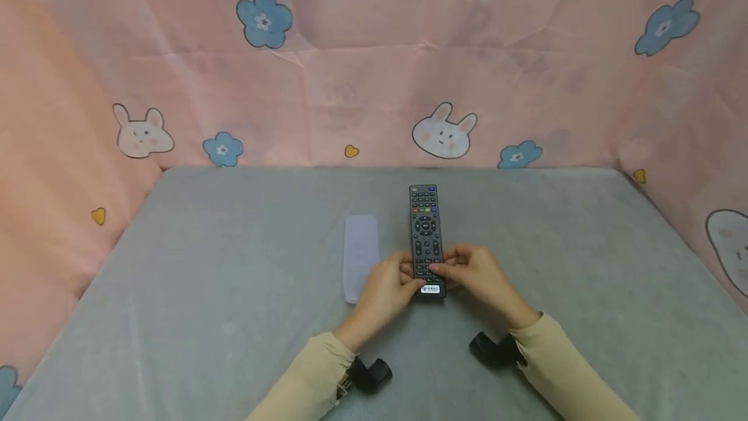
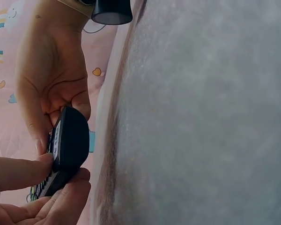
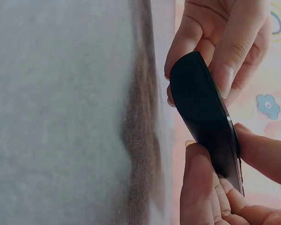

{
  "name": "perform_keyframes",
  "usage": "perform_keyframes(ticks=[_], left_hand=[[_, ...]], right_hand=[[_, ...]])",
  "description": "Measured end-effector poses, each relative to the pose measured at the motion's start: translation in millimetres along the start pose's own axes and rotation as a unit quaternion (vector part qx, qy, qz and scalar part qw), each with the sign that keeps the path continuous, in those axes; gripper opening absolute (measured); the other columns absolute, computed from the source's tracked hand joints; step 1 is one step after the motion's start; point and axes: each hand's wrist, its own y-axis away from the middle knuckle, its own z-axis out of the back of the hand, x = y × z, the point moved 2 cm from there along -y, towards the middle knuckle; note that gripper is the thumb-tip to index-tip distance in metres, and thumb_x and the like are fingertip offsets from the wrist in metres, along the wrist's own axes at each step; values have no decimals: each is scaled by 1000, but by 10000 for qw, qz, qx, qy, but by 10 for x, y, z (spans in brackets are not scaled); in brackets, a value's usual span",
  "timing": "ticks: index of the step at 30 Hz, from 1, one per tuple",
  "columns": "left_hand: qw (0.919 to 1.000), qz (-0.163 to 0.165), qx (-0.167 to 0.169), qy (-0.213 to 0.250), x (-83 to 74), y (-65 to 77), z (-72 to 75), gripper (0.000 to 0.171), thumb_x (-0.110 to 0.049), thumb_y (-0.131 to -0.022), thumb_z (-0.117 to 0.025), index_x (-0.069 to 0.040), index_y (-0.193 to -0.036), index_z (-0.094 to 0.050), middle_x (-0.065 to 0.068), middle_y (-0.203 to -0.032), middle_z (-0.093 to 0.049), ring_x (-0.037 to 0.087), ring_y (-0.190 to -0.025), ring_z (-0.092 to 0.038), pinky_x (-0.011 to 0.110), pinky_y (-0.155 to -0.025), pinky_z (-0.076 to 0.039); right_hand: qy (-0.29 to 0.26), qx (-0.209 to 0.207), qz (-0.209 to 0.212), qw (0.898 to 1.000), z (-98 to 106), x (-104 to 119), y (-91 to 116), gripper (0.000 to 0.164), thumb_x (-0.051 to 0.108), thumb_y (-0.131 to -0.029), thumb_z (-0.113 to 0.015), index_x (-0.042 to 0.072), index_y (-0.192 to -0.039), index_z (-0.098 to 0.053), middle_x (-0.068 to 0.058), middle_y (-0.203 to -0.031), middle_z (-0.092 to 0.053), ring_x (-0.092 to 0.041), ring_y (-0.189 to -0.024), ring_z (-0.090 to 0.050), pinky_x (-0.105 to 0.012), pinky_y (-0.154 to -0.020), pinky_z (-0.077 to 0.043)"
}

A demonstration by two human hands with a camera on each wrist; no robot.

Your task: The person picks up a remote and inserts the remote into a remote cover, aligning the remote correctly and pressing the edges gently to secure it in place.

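A black remote control (image 1: 426, 229) is held upright-facing by both hands, its buttons toward the head camera and a white label at its near end. My left hand (image 1: 381, 286) pinches the lower left edge, thumb near the label. On the right side, my right hand (image 1: 482, 278) grips the edge with its thumb over the lower buttons. Both wrist views show the remote's rounded dark end (image 2: 75, 138) raised off the table, fingers beneath it. Left of the remote lies a flat, pale, whitish remote-shaped piece (image 1: 360, 245), partly behind the left hand; its exact kind is unclear.
A grey cloth-covered table (image 1: 234, 265) spreads under the hands. Pink fabric (image 1: 350, 83) printed with rabbits, flowers and hearts hangs behind and at both sides. Black wrist-worn camera mounts (image 1: 369, 375) jut out below both forearms, close to the tabletop.
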Motion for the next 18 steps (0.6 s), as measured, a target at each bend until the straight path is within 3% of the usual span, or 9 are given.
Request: perform_keyframes(ticks=[9,18], left_hand=[[9986,-259,-82,-461,-8,15,-32,29,3,-78,-72,8,-102,-56,12,-84,-66,17,-72,-67,22,-62,-51],[9989,-209,-212,-349,-45,15,-41,41,1,-79,-71,9,-117,-57,11,-92,-59,19,-80,-60,17,-65,-51]], right_hand=[[-645,63,-157,9978,-15,8,8,27,6,-85,-67,-15,-99,-59,-16,-81,-69,-13,-64,-64,-28,-57,-53],[-1062,-290,-257,9936,-13,26,24,27,6,-85,-68,-14,-99,-57,-14,-80,-69,-12,-64,-64,-29,-60,-54]])
